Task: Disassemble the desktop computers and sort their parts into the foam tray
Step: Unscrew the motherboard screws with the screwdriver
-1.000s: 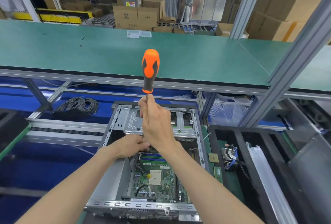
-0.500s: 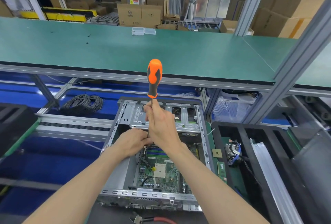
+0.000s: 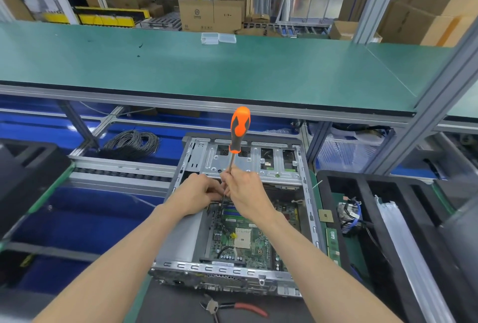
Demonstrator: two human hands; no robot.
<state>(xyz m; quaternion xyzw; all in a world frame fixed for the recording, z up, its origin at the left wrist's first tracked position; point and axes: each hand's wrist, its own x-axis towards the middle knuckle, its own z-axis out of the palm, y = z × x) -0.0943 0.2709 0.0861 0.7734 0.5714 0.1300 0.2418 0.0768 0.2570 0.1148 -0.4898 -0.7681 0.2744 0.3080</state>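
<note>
Your right hand [image 3: 245,190] pinched the screwdriver [image 3: 239,131] shaft, lowered toward the motherboard [image 3: 243,240]; left hand [image 3: 199,193] fingers curled beside it, steadying another screw's removal.

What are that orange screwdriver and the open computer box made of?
The screwdriver handle looks like moulded plastic or rubber, orange with black grip panels; its thin shaft looks like metal. The computer case looks like bare stamped sheet steel: dull silver, with punched slots and folded edges.

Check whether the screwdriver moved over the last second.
Yes. The screwdriver sank: its handle was above the case rear edge, and now overlaps it.
</note>
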